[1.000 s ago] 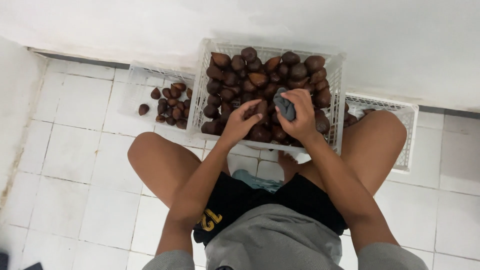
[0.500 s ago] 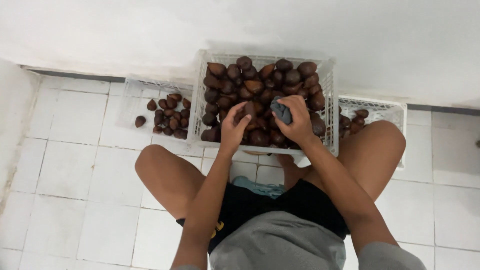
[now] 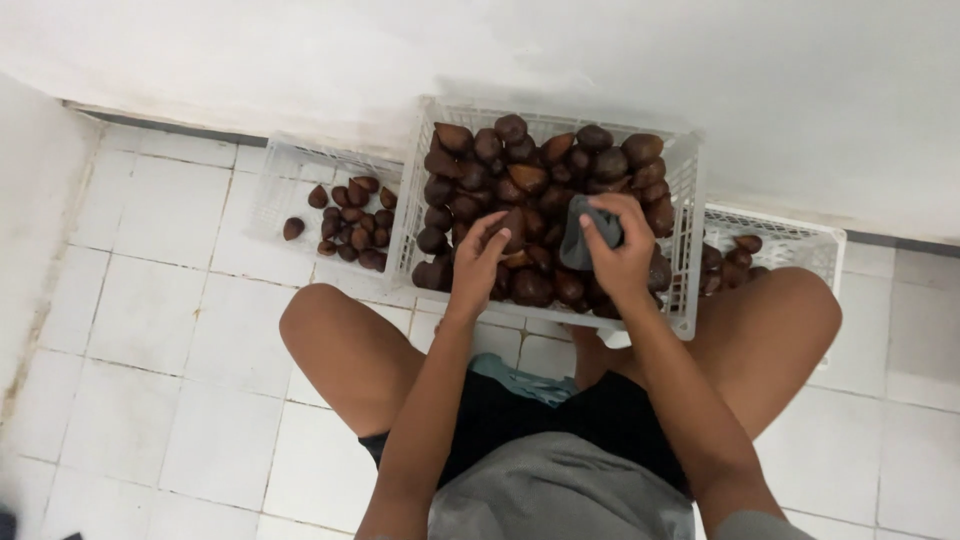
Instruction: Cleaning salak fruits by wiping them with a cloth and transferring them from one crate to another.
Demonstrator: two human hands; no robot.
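Person: seated on the white tiled floor (image 3: 150,330), bare knees spread either side of the crate; the lap is cut off by the lower edge.
Left hand (image 3: 480,258): fingers curled around one dark brown, scaly, pointed fruit (image 3: 513,226), lifted just above the heap, its pointed end tilted up and away.
Right hand (image 3: 622,258): closed on a crumpled grey cloth (image 3: 585,232), just right of the fruit, nearly touching it.
Relation: fruit lies left of the cloth, both over the crate's near half; the hands are equally near.
Crate: white slatted plastic crate (image 3: 690,250), heaped with brown fruits.
Far: low white basket (image 3: 280,180) at left with a few fruits; another white basket (image 3: 800,235) at right, partly hidden by the knee.
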